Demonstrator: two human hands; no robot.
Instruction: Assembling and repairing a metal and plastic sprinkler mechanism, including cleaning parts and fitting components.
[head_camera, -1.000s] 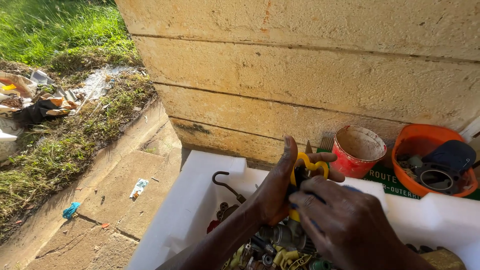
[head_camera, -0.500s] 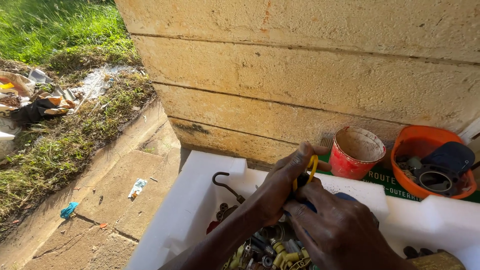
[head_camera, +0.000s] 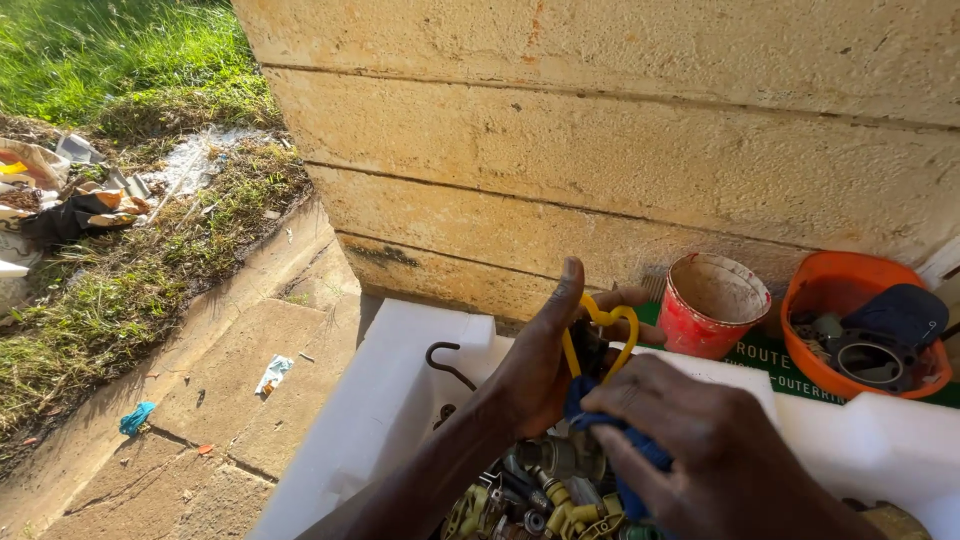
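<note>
My left hand (head_camera: 540, 365) holds up a small part with a yellow looped handle (head_camera: 603, 330) above a white foam box (head_camera: 400, 400). My right hand (head_camera: 700, 450) presses a blue cloth (head_camera: 610, 430) against the lower part of that piece. Below both hands the box holds several metal and yellow fittings (head_camera: 540, 490). A dark metal hook (head_camera: 447, 362) lies on the box's inner edge, left of my left wrist.
A red cup (head_camera: 708, 305) and an orange bowl (head_camera: 860, 325) with dark parts stand on a green board by the stone wall (head_camera: 620, 130). Concrete paving (head_camera: 200, 400) with litter scraps lies to the left, with grass and rubbish (head_camera: 70, 200) beyond.
The yellow-handled part has turned upright in my left hand. My right hand has slid down with the blue cloth, which now shows.
</note>
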